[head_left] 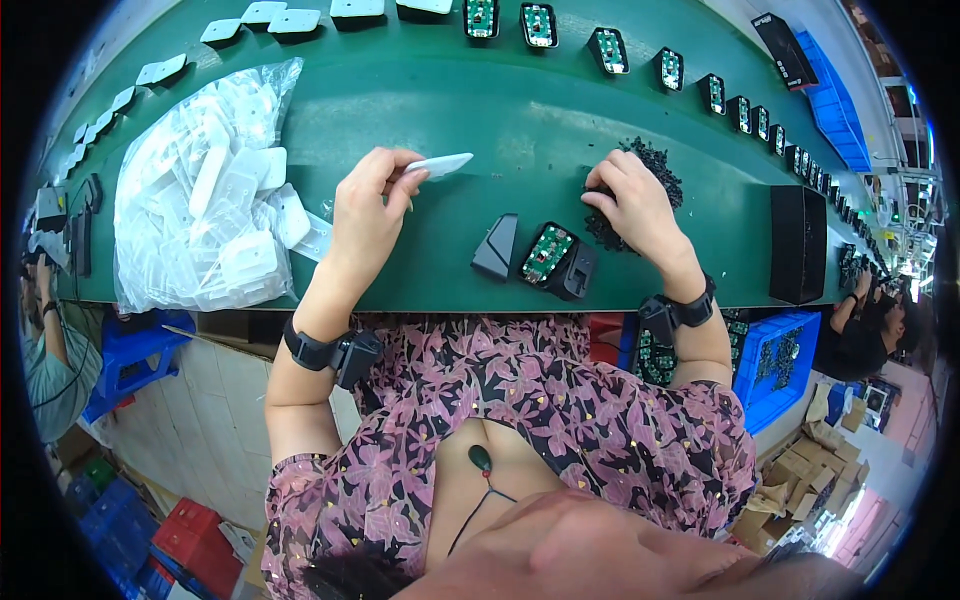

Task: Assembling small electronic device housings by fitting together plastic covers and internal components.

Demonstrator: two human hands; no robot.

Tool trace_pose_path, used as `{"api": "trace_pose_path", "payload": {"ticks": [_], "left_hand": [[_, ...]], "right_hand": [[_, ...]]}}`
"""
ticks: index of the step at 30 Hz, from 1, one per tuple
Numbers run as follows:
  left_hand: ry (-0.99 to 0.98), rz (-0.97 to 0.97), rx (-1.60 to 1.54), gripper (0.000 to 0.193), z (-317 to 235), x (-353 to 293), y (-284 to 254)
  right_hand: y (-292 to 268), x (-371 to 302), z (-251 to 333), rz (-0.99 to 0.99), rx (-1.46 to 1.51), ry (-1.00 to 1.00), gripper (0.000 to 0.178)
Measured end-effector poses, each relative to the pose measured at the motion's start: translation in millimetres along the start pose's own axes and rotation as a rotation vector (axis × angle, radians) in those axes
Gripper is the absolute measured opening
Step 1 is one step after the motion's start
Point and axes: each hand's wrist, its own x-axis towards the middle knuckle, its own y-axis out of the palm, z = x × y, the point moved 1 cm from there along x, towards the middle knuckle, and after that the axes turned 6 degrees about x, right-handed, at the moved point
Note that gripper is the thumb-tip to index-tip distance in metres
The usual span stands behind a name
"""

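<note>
White thin plate (445, 164), seen nearly edge-on, between 11 and 12 o'clock from the centre of my feed: I see the left hand (366, 205) pinching its near end between thumb and fingers, free end toward 3. Right hand (640, 200) at 2, fingers curled close to the thumb, beside a loose pile of tiny black pieces (662, 170); I cannot tell whether the fingertips have one. Nearer centre on the green smooth tabletop (400, 95): a dark grey wedge-shaped shell (496, 248) at 12, and just beside it, toward 2, a dark grey housing (575, 274) with a green circuit board (549, 252) facing up. Clear plastic bag (284, 84) of white plates, 9 to 10. Black rectangular box (798, 245) near 3.
</note>
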Motion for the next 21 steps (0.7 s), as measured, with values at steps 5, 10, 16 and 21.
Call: {"api": "trace_pose_path", "payload": {"ticks": [5,10,16,21], "left_hand": [[0.007,0.051,-0.008,0.008,2.8,-3.4,4.4],[0.087,0.034,0.064,0.009,3.2,-6.1,13.9],[0.064,-0.032,-0.119,0.023,-11.4,-4.6,29.3],[0.138,-0.085,-0.138,0.019,-17.7,-0.2,34.6]], "right_hand": [[4.1,9.9,-3.3,-0.053,0.142,0.063,0.017],[7.4,35.1,2.3,-0.071,0.273,0.181,0.019],[21.6,68.6,32.4,-0.093,0.889,0.259,0.020],[28.7,85.0,66.1,-0.021,1.165,0.224,0.021]]}}
